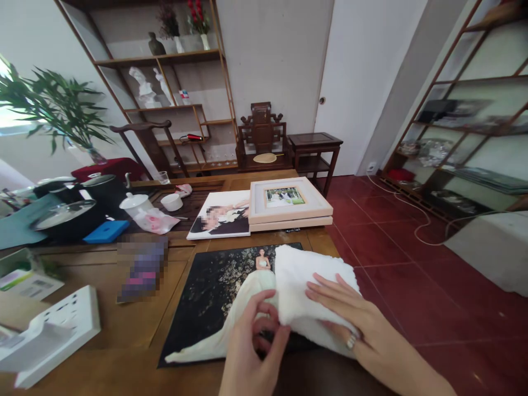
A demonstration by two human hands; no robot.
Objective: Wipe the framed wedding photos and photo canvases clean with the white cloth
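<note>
A folded white towel (315, 283) covers the right part of a dark photo print (206, 297) showing a figure in a long white dress. My left hand (258, 341) is closed, thumb and forefinger pinching the towel's near left corner. Over the towel's right side lies my right hand (350, 313), its fingers stretched across the top and its thumb tucked in at the near edge, gripping the cloth. A ring shows on this hand. The right end of the print is hidden under the towel and hands.
Behind the print are stacked pale wooden frames (291, 209) and another photo panel (223, 214). Left on the wooden table stand a white holder (61, 330), a blue box (106, 231), a white teapot (136, 203) and a dark pot (66, 217). Red tiled floor (396, 275) borders the table's right edge.
</note>
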